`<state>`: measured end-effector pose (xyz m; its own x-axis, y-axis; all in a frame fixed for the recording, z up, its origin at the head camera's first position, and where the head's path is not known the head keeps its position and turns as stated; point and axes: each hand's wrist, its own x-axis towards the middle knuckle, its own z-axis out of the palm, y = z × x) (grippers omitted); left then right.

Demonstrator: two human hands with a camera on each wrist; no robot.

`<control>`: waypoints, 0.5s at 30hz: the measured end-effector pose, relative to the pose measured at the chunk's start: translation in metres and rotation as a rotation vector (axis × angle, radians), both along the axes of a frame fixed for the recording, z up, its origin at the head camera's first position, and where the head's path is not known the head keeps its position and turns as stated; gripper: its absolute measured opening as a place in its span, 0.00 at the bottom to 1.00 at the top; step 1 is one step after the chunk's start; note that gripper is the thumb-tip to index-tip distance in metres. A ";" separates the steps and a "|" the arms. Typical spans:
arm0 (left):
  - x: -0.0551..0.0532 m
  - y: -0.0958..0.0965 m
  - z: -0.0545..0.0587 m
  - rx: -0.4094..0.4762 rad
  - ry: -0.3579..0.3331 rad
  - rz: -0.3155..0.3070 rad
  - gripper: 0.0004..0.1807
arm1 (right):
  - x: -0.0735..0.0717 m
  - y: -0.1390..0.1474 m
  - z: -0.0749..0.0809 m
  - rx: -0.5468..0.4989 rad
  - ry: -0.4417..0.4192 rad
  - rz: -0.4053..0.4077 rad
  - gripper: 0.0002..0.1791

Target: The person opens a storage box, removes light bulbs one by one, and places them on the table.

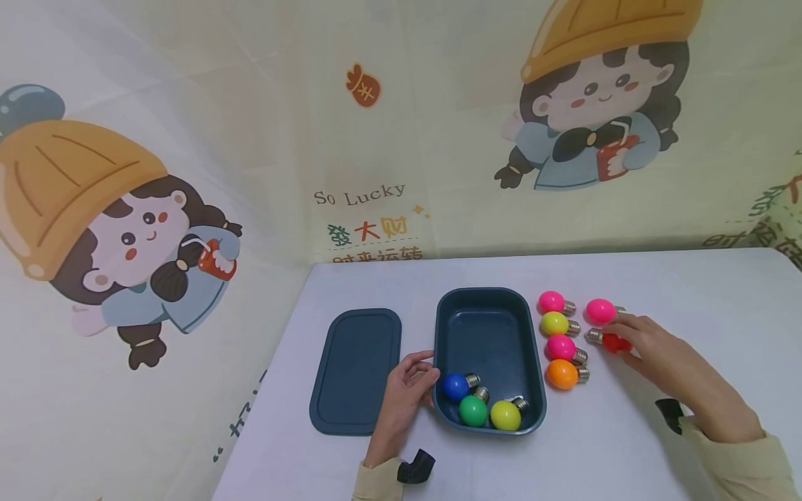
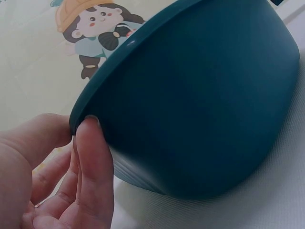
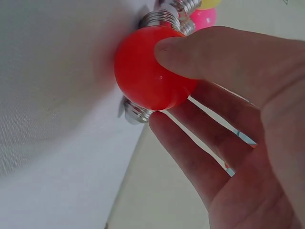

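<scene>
My right hand [image 1: 658, 351] pinches a red light bulb [image 3: 147, 71] between thumb and fingers, at the right of the table; its metal screw base points left in the head view. My left hand [image 1: 407, 396] holds the left rim of a dark blue rectangular box [image 1: 489, 299], thumb and a finger at the edge in the left wrist view. Inside the box, near its front, lie a blue bulb [image 1: 455, 387], a green bulb [image 1: 473, 411] and a yellow bulb [image 1: 505, 415]. Just behind the red bulb lies a pink bulb [image 1: 600, 311].
Right of the box is a column of loose bulbs: a pink bulb [image 1: 551, 302], a yellow bulb [image 1: 554, 324], another pink bulb [image 1: 560, 347] and an orange bulb [image 1: 561, 374]. A flat dark blue lid [image 1: 356, 369] lies left of the box on the white table [image 1: 720, 292].
</scene>
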<state>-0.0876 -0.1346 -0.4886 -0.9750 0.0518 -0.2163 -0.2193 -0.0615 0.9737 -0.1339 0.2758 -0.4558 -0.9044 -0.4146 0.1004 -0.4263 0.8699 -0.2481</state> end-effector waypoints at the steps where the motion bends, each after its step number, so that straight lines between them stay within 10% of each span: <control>1: 0.000 0.000 0.000 0.000 0.002 0.000 0.24 | 0.000 0.001 -0.001 -0.002 0.002 0.002 0.29; 15: -0.001 0.000 0.000 -0.005 0.007 -0.001 0.24 | -0.001 0.001 0.000 -0.011 -0.020 -0.024 0.28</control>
